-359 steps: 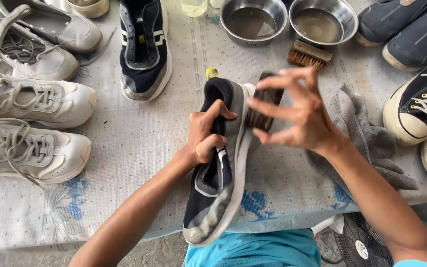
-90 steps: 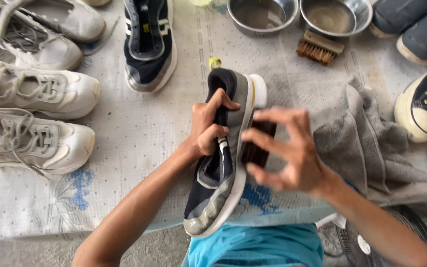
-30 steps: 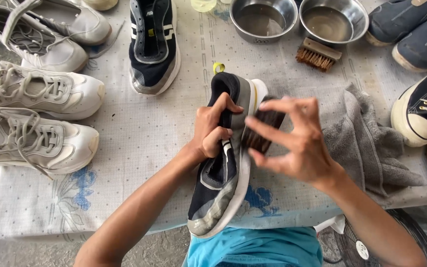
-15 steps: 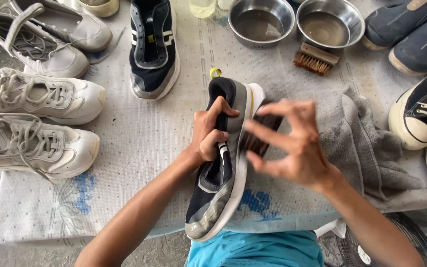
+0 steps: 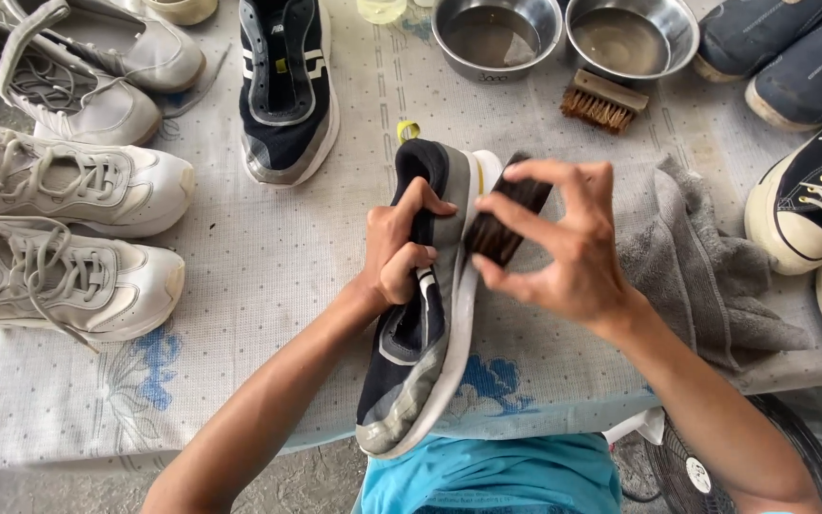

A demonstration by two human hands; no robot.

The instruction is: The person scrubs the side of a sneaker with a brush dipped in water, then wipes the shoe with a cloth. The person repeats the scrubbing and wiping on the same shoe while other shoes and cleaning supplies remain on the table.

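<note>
Between our black shoe (image 5: 420, 314) and the white sneakers (image 5: 68, 228) on the left we see bare tablecloth (image 5: 268, 257), open for a hand. To the right, the grey towel (image 5: 706, 266) lies close, with a black-and-white sneaker (image 5: 811, 200) beyond. Ahead, two steel bowls (image 5: 497, 33) and a small brush (image 5: 603, 100) block the far edge.

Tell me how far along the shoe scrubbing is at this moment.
Done: nothing can be confirmed as cleaned. In hand: the left hand grips the dark sneaker on its side while the right hand presses a dark brush against its white sole edge. Left: its mate and the white sneakers lie untouched.
</note>
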